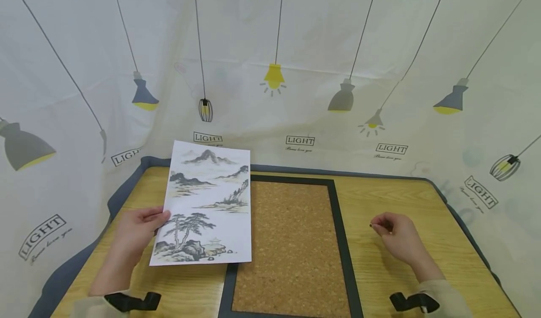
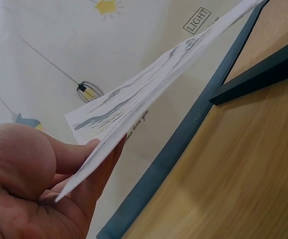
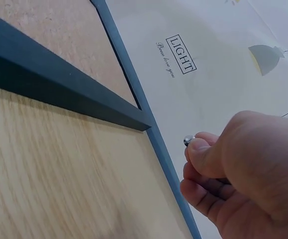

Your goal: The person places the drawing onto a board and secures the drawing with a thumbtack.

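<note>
A sheet of paper (image 1: 207, 200) printed with an ink landscape of mountains, pines and rocks is held up at the centre left. My left hand (image 1: 136, 231) pinches its left edge, thumb on the printed face and fingers behind. The sheet covers the upper left part of a black-framed cork board (image 1: 291, 247) lying on the table. To the right of the board, my right hand (image 1: 399, 238) is raised over the table. Between its thumb and index finger it pinches a small, shiny silver thumbtack (image 3: 188, 140); the pin itself is hidden.
The wooden table (image 1: 389, 196) has a dark blue rim (image 1: 367, 173). Behind it and along both sides hangs a pale curtain (image 1: 241, 36) printed with lamps and the word LIGHT. The board's black frame (image 3: 59, 74) stands slightly above the tabletop.
</note>
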Action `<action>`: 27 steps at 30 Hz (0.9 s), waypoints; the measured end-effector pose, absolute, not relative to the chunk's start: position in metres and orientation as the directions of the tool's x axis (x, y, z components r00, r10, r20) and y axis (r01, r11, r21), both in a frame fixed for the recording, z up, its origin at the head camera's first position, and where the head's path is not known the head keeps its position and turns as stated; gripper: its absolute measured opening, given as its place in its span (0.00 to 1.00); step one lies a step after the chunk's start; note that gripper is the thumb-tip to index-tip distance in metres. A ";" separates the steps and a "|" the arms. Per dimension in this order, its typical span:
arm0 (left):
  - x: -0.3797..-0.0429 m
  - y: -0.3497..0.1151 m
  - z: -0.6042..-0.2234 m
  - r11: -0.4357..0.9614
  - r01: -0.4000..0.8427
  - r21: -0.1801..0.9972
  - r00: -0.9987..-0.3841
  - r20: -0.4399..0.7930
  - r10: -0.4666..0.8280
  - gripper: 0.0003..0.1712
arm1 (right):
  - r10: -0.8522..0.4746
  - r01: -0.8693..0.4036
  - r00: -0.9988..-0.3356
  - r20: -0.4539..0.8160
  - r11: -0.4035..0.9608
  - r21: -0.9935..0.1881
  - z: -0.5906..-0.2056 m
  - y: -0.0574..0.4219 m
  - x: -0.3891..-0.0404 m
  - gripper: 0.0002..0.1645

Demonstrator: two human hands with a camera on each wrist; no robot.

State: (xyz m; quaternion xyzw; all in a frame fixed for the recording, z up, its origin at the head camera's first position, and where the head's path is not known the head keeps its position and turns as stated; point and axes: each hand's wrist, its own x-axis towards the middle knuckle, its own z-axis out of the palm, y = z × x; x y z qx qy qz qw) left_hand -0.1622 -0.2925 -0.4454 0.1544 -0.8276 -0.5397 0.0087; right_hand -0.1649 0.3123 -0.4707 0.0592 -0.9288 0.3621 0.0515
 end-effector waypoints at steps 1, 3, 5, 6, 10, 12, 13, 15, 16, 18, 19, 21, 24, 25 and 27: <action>-0.163 -0.290 -0.446 0.365 -0.245 0.898 -0.953 -0.154 -0.260 0.31 | -0.071 -0.153 -0.986 0.149 0.732 -0.664 -0.470 0.312 -0.165 0.05; -0.163 -0.285 -0.447 0.354 -0.240 0.904 -0.956 -0.157 -0.248 0.31 | -0.065 -0.163 -0.983 0.170 0.733 -0.661 -0.469 0.310 -0.167 0.05; -0.163 -0.279 -0.449 0.336 -0.239 0.911 -0.959 -0.166 -0.231 0.31 | -0.056 -0.170 -0.980 0.190 0.735 -0.657 -0.467 0.308 -0.168 0.05; -0.163 -0.276 -0.449 0.331 -0.237 0.914 -0.960 -0.167 -0.225 0.31 | -0.051 -0.173 -0.978 0.202 0.737 -0.654 -0.467 0.307 -0.169 0.05; -0.163 -0.263 -0.453 0.312 -0.247 0.917 -0.960 -0.187 -0.210 0.29 | -0.042 -0.186 -0.972 0.232 0.742 -0.644 -0.463 0.304 -0.173 0.05; -0.163 -0.257 -0.455 0.312 -0.247 0.917 -0.961 -0.189 -0.203 0.29 | -0.044 -0.195 -0.968 0.245 0.747 -0.635 -0.461 0.303 -0.175 0.05; -0.164 -0.254 -0.456 0.313 -0.250 0.916 -0.960 -0.193 -0.200 0.29 | -0.046 -0.197 -0.968 0.246 0.747 -0.635 -0.460 0.302 -0.176 0.05; -0.164 -0.248 -0.457 0.310 -0.248 0.918 -0.962 -0.196 -0.190 0.29 | -0.050 -0.205 -0.966 0.254 0.749 -0.630 -0.458 0.301 -0.177 0.05; -0.165 -0.244 -0.458 0.310 -0.248 0.918 -0.963 -0.197 -0.185 0.28 | -0.051 -0.206 -0.966 0.255 0.750 -0.629 -0.457 0.300 -0.178 0.05; -0.166 -0.237 -0.458 0.302 -0.251 0.920 -0.963 -0.204 -0.178 0.27 | -0.052 -0.207 -0.965 0.255 0.748 -0.630 -0.455 0.298 -0.180 0.04; -0.166 -0.234 -0.459 0.296 -0.255 0.921 -0.962 -0.210 -0.176 0.26 | -0.053 -0.208 -0.965 0.255 0.745 -0.634 -0.453 0.297 -0.181 0.05; -0.166 -0.226 -0.461 0.279 -0.256 0.925 -0.962 -0.215 -0.169 0.25 | -0.056 -0.217 -0.963 0.263 0.742 -0.634 -0.450 0.295 -0.183 0.04; -0.167 -0.216 -0.464 0.250 -0.252 0.935 -0.964 -0.219 -0.152 0.24 | -0.067 -0.233 -0.959 0.274 0.737 -0.634 -0.447 0.290 -0.185 0.04; -0.167 -0.213 -0.465 0.239 -0.249 0.938 -0.965 -0.219 -0.147 0.23 | -0.070 -0.238 -0.958 0.277 0.735 -0.635 -0.446 0.289 -0.186 0.04; -0.167 -0.207 -0.467 0.227 -0.238 0.944 -0.968 -0.212 -0.135 0.22 | -0.075 -0.243 -0.957 0.281 0.733 -0.636 -0.445 0.286 -0.188 0.04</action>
